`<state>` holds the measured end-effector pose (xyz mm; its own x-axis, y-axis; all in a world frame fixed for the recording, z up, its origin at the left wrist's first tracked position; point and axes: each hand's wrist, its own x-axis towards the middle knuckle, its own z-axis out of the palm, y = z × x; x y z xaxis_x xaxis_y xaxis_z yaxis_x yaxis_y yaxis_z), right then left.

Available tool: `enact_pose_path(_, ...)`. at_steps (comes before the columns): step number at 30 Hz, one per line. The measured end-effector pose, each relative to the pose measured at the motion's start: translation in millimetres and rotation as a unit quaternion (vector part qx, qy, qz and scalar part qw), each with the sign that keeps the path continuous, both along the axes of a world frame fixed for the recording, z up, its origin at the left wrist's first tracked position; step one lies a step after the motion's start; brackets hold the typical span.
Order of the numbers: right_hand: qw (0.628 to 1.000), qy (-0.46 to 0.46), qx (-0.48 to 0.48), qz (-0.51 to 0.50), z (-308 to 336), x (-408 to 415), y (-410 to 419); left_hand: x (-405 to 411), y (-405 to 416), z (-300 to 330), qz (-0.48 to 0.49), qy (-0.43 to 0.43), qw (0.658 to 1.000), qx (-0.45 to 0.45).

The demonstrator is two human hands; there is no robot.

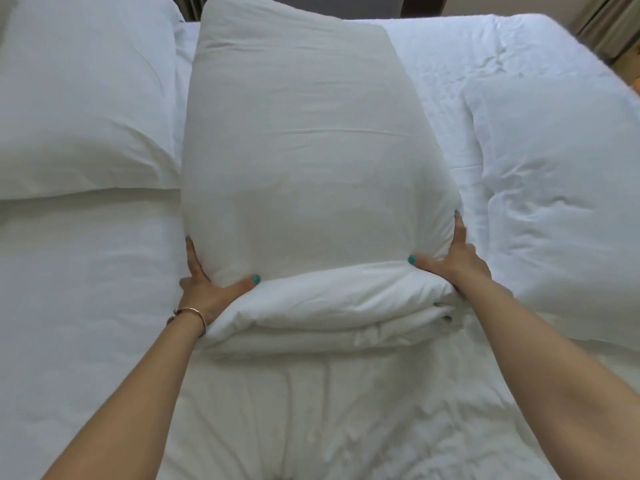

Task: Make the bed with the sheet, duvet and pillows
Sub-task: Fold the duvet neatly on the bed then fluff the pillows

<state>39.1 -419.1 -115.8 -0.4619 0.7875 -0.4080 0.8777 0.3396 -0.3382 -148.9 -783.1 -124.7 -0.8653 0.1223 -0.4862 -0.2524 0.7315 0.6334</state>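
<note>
Squarely between both hands, middle pillow (pixel 304 150), fingers (pixel 194 261) flanking its sides

On my feed the light is soft, even and fairly bright, washing the white bed (pixel 104 306) nearly flat with only faint grey shadows in the folds, slight overall softness, and wide-angle bending toward the edges.

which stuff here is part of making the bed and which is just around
Part of the job:
- middle pillow, held by left hand and right hand
- left pillow
- right pillow
- duvet

Just around:
- curtain
- bracelet
</note>
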Motion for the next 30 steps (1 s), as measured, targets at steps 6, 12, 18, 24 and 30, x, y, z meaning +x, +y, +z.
enact_pose_path(6, 1.0, 0.004, 0.013, -0.021, -11, -5, 4, -8, 4, -13, 0.004, 0.026, 0.998, 0.054)
enact_pose_path(12, 0.998, 0.053, -0.014, -0.018, 24, 8, -16, 9, -12, 24, -0.01, 0.021, 0.995, 0.097)
enact_pose_path(18, 0.994, 0.071, -0.088, -0.005, 47, 106, -84, 90, -74, 79, -0.031, 0.002, 0.996, 0.082)
enact_pose_path(24, 0.993, 0.052, -0.103, 0.021, 53, 230, -140, 230, -134, 98, -0.016, 0.01, 0.999, 0.044)
enact_pose_path(30, 0.993, 0.068, -0.045, 0.091, 82, 265, -114, 280, -118, 111, 0.002, 0.061, 0.997, 0.039)
